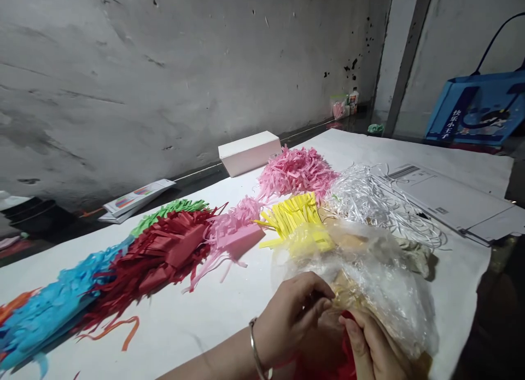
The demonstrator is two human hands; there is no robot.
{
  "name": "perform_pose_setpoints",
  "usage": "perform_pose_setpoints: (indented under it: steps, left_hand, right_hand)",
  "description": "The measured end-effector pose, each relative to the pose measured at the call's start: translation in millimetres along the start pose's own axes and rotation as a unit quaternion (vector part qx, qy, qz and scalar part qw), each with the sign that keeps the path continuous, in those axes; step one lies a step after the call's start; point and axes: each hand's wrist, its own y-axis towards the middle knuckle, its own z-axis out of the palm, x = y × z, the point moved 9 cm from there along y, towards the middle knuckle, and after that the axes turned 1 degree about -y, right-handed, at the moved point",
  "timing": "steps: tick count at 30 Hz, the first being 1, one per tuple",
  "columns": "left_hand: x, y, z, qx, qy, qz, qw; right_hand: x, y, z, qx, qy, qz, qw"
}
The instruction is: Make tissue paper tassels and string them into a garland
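Observation:
My left hand (pixel 297 314), with a silver bangle on its wrist, is closed in a pinch at the front of the table. What its fingertips hold is too small to make out. Close on its right, my right hand (pixel 375 344) pinches some thin red material (pixel 348 347), which hangs down between the two hands and blurs at the bottom edge. Just behind both hands lies a crumpled clear plastic bag (pixel 381 292) with gold-coloured stuff inside. Fringed yellow paper (pixel 293 216) sticks out from under its far left side.
Fringed paper in dark red (pixel 172 249), blue (pixel 69 287), green (pixel 172 210) and pink (pixel 297 172) covers the left and back. White strings (pixel 365 197) lie behind the bag. Also there are a white box (pixel 250 153), a flat carton (pixel 455 197) and a blue bag (pixel 476 109).

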Motion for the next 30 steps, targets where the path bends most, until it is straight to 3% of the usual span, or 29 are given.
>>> perform_pose_setpoints:
  steps: [3,11,14,21,27,30]
  left_hand:
    - [-6,-18,1.9,0.004,-0.123,-0.029,0.992]
    - [-5,-51,1.4,-0.04,-0.212,-0.084,0.973]
    - [-8,-63,-2.0,-0.058,-0.178,-0.066,0.98]
    - [-46,-92,-12.2,-0.067,0.032,0.037,0.997]
    - [-50,-123,-19.4,-0.096,0.014,0.031,0.995]
    - [-47,-140,-22.4,-0.104,-0.026,0.005,0.994]
  right_hand:
    - [14,1,-5,-0.008,-0.027,-0.048,0.998]
    - [51,-4,-7,0.016,-0.055,-0.217,0.974]
    - [62,-7,-5,0.046,-0.037,-0.233,0.971]
    - [80,-23,8,0.216,0.041,-0.182,0.959]
    - [107,-29,-1,0.174,0.046,-0.232,0.956]
    - [126,-36,-1,0.189,0.061,-0.264,0.944]
